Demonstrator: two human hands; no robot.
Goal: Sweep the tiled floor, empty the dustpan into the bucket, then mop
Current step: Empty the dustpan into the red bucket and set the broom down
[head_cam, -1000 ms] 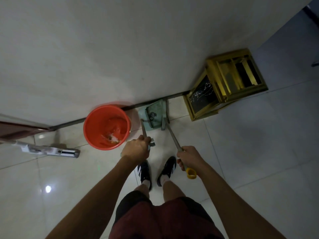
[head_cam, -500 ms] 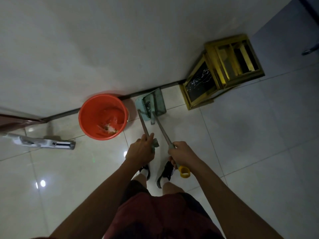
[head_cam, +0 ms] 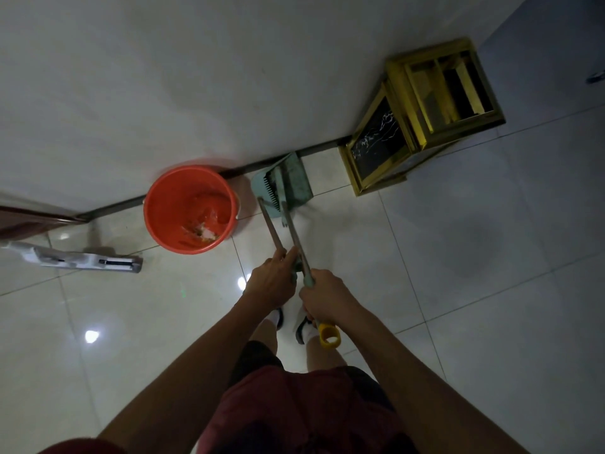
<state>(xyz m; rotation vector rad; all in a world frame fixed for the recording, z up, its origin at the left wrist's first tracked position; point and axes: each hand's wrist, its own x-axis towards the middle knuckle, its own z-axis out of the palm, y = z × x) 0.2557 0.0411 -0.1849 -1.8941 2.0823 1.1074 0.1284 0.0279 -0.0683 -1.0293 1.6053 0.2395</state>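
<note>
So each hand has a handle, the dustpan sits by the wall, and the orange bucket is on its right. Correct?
Not quite. The head view shows the orange bucket on the left of the dustpan, not its right. The rest holds: the left hand and right hand each hold a handle, and the dustpan sits by the wall.

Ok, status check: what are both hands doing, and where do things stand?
Left hand grips dustpan handle; right hand grips broom handle. Dustpan by the wall, beside orange bucket. Debris in bucket. Mop lies left, untouched.
</note>
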